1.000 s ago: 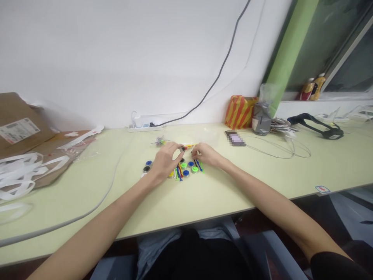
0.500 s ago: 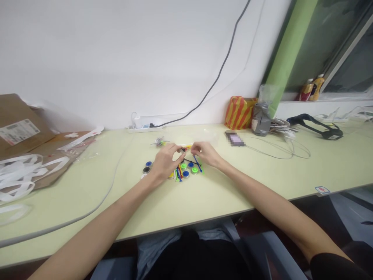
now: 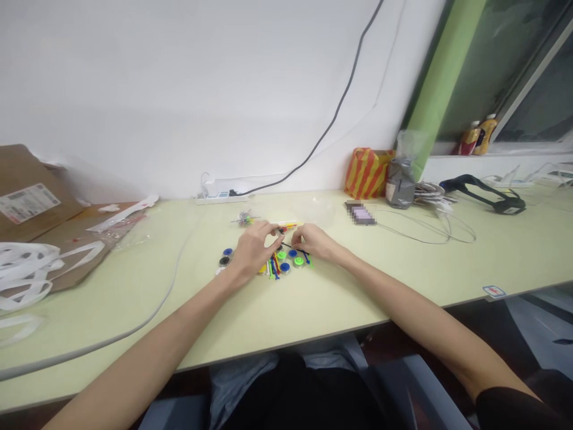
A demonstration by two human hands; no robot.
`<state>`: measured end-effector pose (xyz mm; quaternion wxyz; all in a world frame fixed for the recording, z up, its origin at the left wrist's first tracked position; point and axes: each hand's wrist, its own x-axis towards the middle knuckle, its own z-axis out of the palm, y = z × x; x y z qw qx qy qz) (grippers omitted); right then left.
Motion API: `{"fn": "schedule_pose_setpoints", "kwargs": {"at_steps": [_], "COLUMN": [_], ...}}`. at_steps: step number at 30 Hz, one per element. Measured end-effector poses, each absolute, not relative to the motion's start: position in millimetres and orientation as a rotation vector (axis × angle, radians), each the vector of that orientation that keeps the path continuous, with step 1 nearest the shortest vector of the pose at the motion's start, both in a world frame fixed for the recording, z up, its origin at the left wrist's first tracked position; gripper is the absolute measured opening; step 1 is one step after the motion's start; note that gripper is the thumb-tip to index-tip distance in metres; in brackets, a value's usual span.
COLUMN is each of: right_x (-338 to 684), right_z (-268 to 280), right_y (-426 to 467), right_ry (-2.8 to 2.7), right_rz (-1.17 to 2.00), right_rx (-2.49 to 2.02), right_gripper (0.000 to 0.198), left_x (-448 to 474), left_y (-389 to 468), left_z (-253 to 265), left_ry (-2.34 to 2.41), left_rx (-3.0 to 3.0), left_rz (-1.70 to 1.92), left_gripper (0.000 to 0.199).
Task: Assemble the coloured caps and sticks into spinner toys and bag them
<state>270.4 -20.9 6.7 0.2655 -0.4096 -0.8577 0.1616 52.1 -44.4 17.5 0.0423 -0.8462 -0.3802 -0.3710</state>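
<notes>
My left hand [image 3: 256, 246] is closed in a pinch around a small dark round piece [image 3: 281, 230] at its fingertips. A red and yellow stick [image 3: 290, 226] shows just beyond that piece. My right hand [image 3: 316, 242] hovers low over the pile, thumb and fingers pressed together; what they hold, if anything, is hidden. Under it lies a blue arrow-shaped stick [image 3: 307, 257]. Near both hands are round discs: a green one [image 3: 299, 261], a blue one [image 3: 285, 267] and a black one [image 3: 224, 261]. Thin coloured sticks [image 3: 274, 267] lie bunched beside my left wrist.
Behind my hands are a small tangle of coloured parts [image 3: 244, 218] and a clear plastic bag [image 3: 316, 209]. A power strip [image 3: 219, 197] sits by the wall. A phone [image 3: 360, 213] lies right, cardboard [image 3: 27, 191] left. A grey cable [image 3: 134, 329] crosses the table [image 3: 250, 322].
My right hand has lowered slightly toward the pile and its fingers have curled in further. The left hand keeps its pinch in almost the same place.
</notes>
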Motion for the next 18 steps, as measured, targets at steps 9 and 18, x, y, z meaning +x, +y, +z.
{"fn": "schedule_pose_setpoints", "kwargs": {"at_steps": [9,18], "right_x": [273.1,255.5], "right_z": [16.8,16.2], "right_y": [-19.6,-29.4], "right_ry": [-1.994,-1.686], "right_rz": [0.491,0.931], "right_rx": [-0.997,-0.782], "right_gripper": [0.006,0.028], "left_x": [53.9,53.6], "left_y": [-46.2,-50.0], "left_z": [18.4,21.8], "left_ry": [-1.165,-1.217], "left_rx": [-2.614,-2.647], "left_rz": [-1.143,-1.162], "left_gripper": [0.019,0.027]}}
